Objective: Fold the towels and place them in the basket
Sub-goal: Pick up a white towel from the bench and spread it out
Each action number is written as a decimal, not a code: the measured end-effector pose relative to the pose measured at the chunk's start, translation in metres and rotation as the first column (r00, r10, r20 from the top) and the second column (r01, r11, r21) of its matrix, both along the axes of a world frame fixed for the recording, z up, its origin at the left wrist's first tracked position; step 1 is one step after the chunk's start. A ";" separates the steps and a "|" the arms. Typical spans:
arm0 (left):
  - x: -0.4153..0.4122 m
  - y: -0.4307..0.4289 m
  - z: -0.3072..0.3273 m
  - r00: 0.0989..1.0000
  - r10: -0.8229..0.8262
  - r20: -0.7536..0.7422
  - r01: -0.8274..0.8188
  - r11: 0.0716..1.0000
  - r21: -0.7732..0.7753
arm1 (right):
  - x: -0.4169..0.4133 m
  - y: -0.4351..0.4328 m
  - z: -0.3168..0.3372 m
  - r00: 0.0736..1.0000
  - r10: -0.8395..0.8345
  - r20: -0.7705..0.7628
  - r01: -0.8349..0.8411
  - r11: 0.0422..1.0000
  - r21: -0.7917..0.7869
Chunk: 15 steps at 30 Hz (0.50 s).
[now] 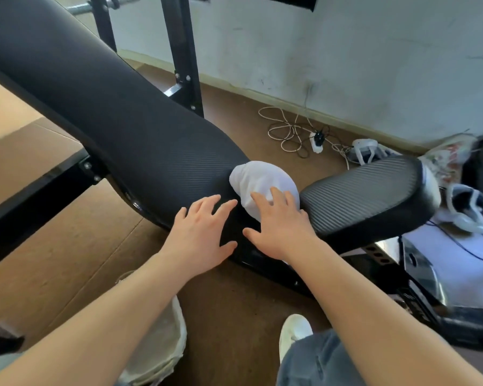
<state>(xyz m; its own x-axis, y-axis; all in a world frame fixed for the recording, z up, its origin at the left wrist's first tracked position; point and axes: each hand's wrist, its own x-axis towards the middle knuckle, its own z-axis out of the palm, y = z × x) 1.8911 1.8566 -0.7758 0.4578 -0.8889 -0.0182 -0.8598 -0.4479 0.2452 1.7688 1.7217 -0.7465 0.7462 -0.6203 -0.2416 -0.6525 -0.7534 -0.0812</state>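
Observation:
A white towel (258, 181) lies bunched in the gap between the long back pad (109, 107) and the seat pad (374, 196) of a black weight bench. My right hand (279, 225) rests flat with spread fingers, its fingertips on the towel's near edge. To its left, my left hand (204, 232) hovers open over the bench pad, fingers apart, just short of the towel. Below my left forearm on the floor stands a pale fabric-lined basket (162, 338), partly hidden by the arm.
The bench's black steel frame (184, 51) rises behind the pad. White cables and a power strip (317, 140) lie on the brown floor by the wall. Shoes and bags (469, 207) crowd the right side. My white shoe (294, 332) is at the bottom.

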 end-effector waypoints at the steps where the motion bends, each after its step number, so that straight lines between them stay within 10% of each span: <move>1: 0.001 -0.007 -0.001 1.000 -0.008 -0.002 0.008 1.000 0.008 | -0.001 -0.006 -0.003 1.000 -0.001 -0.004 0.001 1.000 0.003; 15: -0.001 -0.098 -0.021 0.995 -0.033 -0.097 0.007 0.967 -0.256 | -0.007 -0.062 -0.019 0.997 -0.036 0.063 0.030 0.995 0.093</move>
